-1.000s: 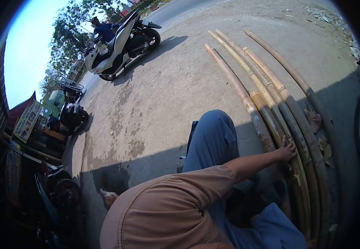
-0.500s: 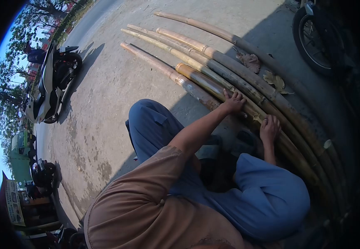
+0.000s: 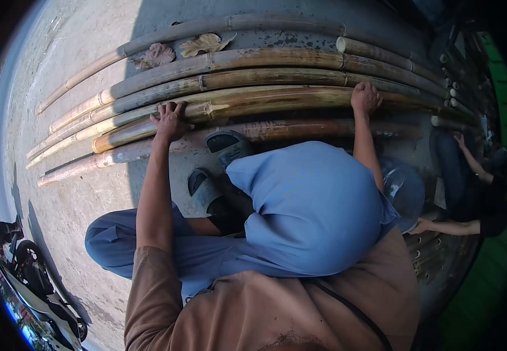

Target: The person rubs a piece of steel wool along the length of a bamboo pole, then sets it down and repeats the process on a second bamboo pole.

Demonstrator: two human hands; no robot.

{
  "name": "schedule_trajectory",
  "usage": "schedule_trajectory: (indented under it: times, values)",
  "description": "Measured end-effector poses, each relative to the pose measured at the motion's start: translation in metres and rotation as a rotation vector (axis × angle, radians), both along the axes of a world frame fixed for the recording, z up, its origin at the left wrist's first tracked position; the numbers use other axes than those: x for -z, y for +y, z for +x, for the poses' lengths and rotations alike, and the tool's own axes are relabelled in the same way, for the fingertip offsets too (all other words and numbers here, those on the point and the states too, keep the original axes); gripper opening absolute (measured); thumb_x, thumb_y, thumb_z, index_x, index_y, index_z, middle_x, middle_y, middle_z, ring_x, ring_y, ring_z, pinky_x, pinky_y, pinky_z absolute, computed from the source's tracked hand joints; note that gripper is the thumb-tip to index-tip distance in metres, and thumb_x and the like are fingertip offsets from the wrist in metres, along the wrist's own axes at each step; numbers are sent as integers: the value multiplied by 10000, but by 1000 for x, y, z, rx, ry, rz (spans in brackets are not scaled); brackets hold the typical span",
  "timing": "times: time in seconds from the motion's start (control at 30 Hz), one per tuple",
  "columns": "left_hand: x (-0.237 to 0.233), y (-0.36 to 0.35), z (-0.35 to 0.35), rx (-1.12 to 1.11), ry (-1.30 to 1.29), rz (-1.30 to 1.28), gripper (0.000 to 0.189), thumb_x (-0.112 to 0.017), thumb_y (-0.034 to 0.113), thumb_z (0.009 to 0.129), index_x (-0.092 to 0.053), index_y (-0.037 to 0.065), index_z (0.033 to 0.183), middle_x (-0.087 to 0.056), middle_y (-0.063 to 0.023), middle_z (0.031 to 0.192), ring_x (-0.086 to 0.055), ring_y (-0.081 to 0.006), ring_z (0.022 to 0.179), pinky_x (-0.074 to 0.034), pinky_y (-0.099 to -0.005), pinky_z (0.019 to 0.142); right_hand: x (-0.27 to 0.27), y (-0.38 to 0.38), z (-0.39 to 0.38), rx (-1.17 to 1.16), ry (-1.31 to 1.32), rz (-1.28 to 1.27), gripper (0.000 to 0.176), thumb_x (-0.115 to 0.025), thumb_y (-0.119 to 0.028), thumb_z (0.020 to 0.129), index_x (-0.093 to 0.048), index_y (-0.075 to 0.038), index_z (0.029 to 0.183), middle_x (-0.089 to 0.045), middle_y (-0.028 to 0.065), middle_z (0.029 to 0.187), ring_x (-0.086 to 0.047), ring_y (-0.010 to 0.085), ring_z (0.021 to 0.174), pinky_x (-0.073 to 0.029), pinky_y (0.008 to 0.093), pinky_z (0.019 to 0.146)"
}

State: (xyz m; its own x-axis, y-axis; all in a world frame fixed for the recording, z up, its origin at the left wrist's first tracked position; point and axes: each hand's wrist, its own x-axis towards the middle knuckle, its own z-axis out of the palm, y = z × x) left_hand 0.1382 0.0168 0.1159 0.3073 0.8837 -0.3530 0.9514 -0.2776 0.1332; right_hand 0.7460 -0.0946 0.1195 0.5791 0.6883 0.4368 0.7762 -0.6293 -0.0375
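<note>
The long bamboo pole (image 3: 277, 102) lies among other poles on the ground, just beyond the person's feet, with a reddish pole (image 3: 277, 130) on its near side and a darker pole (image 3: 288, 76) a little farther off. The left hand (image 3: 171, 121) rests across it with the fingers spread and bent over the top, not closed round it; the right hand (image 3: 366, 98) is curled over it farther along, but its fingertips are hidden, so I cannot tell whether it is clamped. The likeliest trouble is a roll: the pole is round and looks smooth, and a loose left palm could let it turn or slip. If it rolled toward the person, it could ride over the reddish pole and catch the toes in the front sandal (image 3: 239, 151) — or pinch fingers caught between two poles. Length is the other risk, I judge: with the hands well apart but both ends beyond them, a twist could swing the far end toward the cut poles (image 3: 432, 257), the clear tub (image 3: 404, 187) or the other person's hand (image 3: 422, 226) near it. The deep squat might also cost balance under a sudden pull.
</note>
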Motion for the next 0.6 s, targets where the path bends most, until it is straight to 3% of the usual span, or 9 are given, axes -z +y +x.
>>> schedule_trajectory:
  times: [0.1, 0.2, 0.3, 0.37, 0.47, 0.5, 0.6]
  values:
    - [7, 0, 0, -9, -20, 24, 882, -889, 409, 782, -462, 317, 1549, -437, -141, 1568, -307, -452, 1516, -194, -846, 1125, 5, 26, -70, -92, 102, -83, 240, -572, -277, 955, -737, -128, 1045, -708, 113, 1143, -620, 337, 1203, -329, 599, 1225]
    - [6, -1, -4, -17, -11, -15, 890, -889, 416, 779, -457, 319, 1551, -431, -154, 1570, -300, -466, 1516, -186, -850, 1126, 1, 56, -202, -415, 222, -95, 232, -581, -260, 931, -739, -90, 941, -712, 136, 1063, -641, 344, 1104, -333, 582, 1216]
    - [12, -1, 1, -19, 14, 30, 913, -892, 437, 766, -450, 319, 1557, -439, -160, 1554, -310, -470, 1502, -176, -845, 1130, 8, 73, -331, -776, 440, -98, 256, -616, -258, 924, -714, -49, 1036, -685, 178, 1107, -601, 374, 1178, -320, 570, 1220]
    - [12, -1, 1, -4, -18, 37, 910, -897, 434, 759, -466, 318, 1552, -447, -146, 1552, -321, -456, 1499, -180, -835, 1129, 15, 74, -378, -897, 430, 3, 177, -634, -224, 905, -662, -81, 1004, -646, 158, 1041, -607, 372, 1126, -380, 579, 1161]
    - [18, 2, -9, 16, -80, 66, 888, -903, 416, 753, -492, 314, 1534, -465, -139, 1538, -341, -425, 1497, -186, -828, 1129, 23, 72, -357, -921, 567, 83, 150, -606, -210, 938, -657, -99, 1025, -649, 135, 1004, -625, 357, 1056, -438, 537, 1068]
    - [17, -2, -11, 17, -104, 69, 879, -904, 409, 751, -501, 312, 1526, -473, -137, 1531, -348, -416, 1496, -187, -827, 1129, 18, 66, -332, -873, 550, 85, 110, -611, -201, 921, -653, -112, 968, -653, 134, 976, -626, 362, 1023, -447, 536, 1024]
    - [4, 2, -7, 87, -149, 37, 796, -887, 381, 775, -527, 208, 1463, -530, -158, 1455, -457, -400, 1434, -229, -780, 1169, 16, 42, -218, -598, 280, 123, 139, -618, -229, 922, -691, -140, 999, -677, 107, 998, -637, 360, 1019, -464, 549, 993]
